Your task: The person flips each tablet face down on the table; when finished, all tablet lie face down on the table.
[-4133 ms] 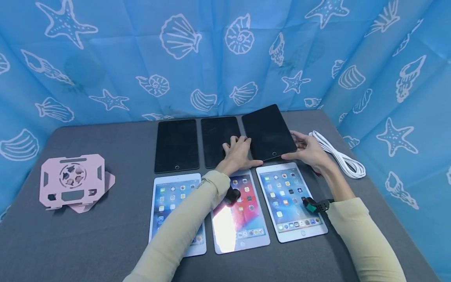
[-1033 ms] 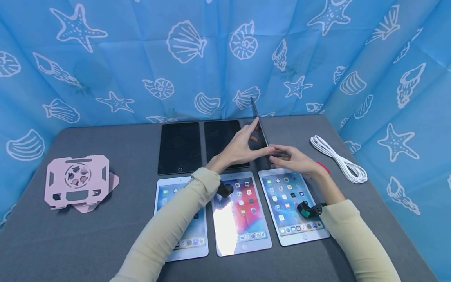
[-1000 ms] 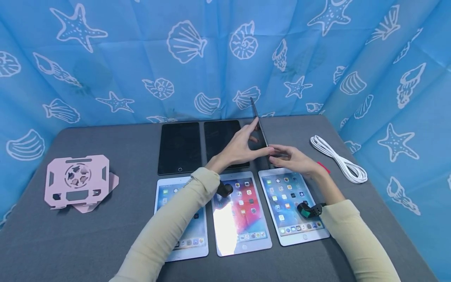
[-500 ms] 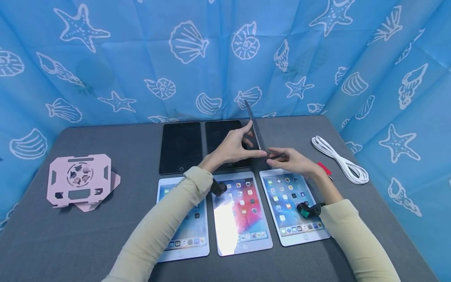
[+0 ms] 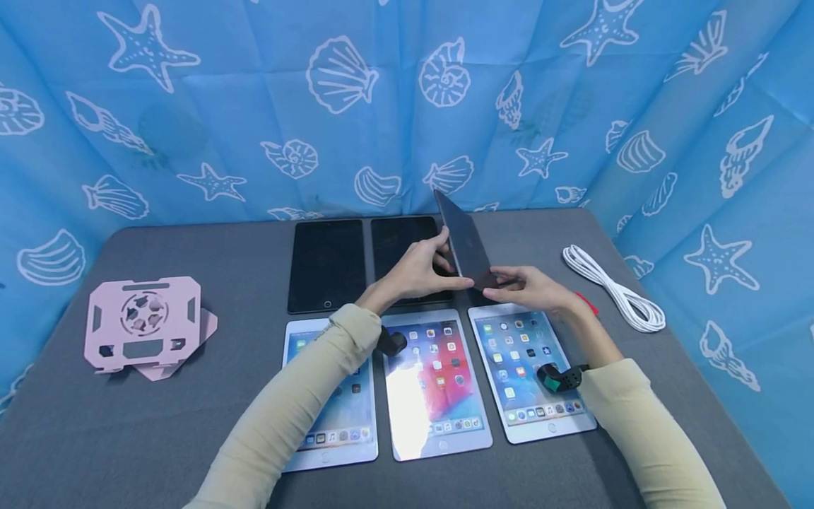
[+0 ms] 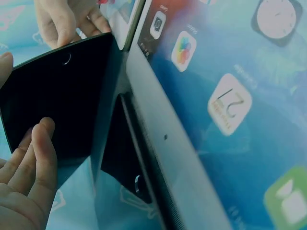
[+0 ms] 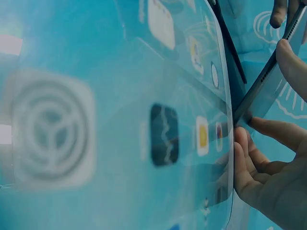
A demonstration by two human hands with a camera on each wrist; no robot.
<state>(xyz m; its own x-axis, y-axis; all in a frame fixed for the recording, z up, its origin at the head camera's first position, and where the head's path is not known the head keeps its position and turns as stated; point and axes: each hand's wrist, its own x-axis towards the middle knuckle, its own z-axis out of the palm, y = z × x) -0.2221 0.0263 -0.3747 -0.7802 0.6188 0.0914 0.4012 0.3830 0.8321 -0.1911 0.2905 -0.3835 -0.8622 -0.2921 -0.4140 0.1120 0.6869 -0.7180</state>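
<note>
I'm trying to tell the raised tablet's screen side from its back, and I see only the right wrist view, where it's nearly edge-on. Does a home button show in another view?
Observer: Yes. In the left wrist view, the raised tablet shows a round button on its black side, near the edge where the right hand grips it.
Operator: Thanks. What lies farthest right?
Observer: A bundled white cable, seen in the head view.

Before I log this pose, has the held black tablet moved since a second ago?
Yes, the black tablet has tipped left: its top corner sits lower and farther left against the scallop shell printed on the blue curtain.
</note>
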